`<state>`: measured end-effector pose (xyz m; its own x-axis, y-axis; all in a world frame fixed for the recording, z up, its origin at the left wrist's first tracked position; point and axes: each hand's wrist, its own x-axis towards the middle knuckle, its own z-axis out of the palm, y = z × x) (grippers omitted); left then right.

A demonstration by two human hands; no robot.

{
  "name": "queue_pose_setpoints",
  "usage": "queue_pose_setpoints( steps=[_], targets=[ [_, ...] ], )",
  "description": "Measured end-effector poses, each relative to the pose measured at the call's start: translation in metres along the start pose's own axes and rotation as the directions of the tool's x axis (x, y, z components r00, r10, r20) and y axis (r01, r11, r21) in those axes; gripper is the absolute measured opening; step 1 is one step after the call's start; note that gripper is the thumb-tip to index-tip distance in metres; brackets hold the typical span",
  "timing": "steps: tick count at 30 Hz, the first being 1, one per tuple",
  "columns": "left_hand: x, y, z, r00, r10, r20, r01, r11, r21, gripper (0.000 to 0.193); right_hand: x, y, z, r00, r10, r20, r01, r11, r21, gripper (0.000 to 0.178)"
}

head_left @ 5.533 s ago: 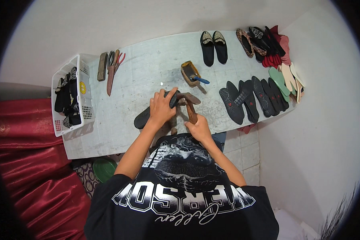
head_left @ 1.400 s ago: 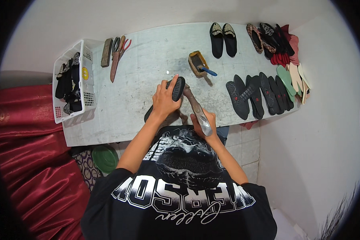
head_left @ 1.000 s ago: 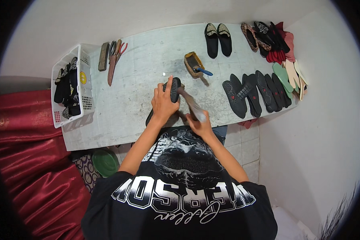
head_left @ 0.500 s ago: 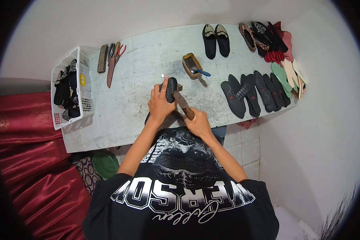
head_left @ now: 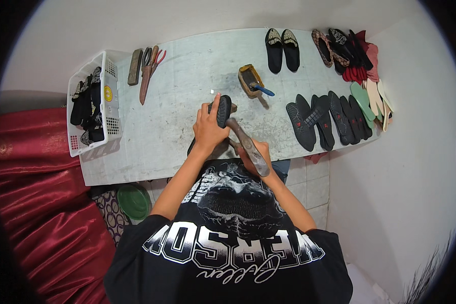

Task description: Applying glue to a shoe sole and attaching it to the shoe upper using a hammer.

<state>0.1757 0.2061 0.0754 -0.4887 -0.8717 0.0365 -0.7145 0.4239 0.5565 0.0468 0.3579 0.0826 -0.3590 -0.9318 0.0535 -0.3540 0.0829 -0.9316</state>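
My left hand is closed round a black shoe, which is held sole up near the table's front edge. One finger stretches along the shoe's side. A hammer is gripped in my right hand, just to the right of the shoe. Its long, worn metal head is tilted over that hand and hides some of the fingers. Part of a wooden piece shows beside the shoe, mostly covered. Beyond my hands is a small yellowish-brown container with a dark inside and a blue-handled brush resting in it.
On the right lie several black soles, coloured insoles and patterned shoe uppers. A finished-looking pair of black shoes stands at the back. To the left are a white basket of shoes, a block, scissors and pincers.
The hammer has been raised and tilted back, so its head now lies over my right hand. My left hand still holds the shoe. The whole view has shifted slightly.
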Motion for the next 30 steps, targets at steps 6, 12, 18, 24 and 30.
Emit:
queue_pose_setpoints(
  steps=[6,12,18,24,30],
  targets=[
    [0.001,-0.006,-0.002,0.999,-0.022,-0.034,0.023,1.0,0.012,0.101,0.0,-0.014,0.005,0.984,0.178,0.031,-0.176,0.983,-0.058,0.014],
    [0.0,0.0,0.001,1.0,-0.003,-0.013,0.003,1.0,0.003,0.101,0.003,0.005,0.001,1.0,-0.017,0.003,0.016,0.999,0.052,0.017],
    [-0.001,-0.003,-0.003,0.999,-0.021,-0.026,0.021,1.0,0.008,0.102,0.001,-0.013,0.004,0.998,0.056,-0.038,-0.056,0.998,0.006,0.019],
    [0.001,-0.002,-0.002,0.999,-0.02,-0.028,0.02,1.0,0.001,0.101,0.006,-0.009,0.009,0.963,0.258,0.075,-0.253,0.965,-0.069,0.02],
    [-0.004,0.002,0.004,0.997,0.042,-0.059,-0.042,0.999,-0.004,0.101,0.001,-0.008,0.0,0.994,0.102,0.036,-0.101,0.994,-0.033,0.02]
  ],
)
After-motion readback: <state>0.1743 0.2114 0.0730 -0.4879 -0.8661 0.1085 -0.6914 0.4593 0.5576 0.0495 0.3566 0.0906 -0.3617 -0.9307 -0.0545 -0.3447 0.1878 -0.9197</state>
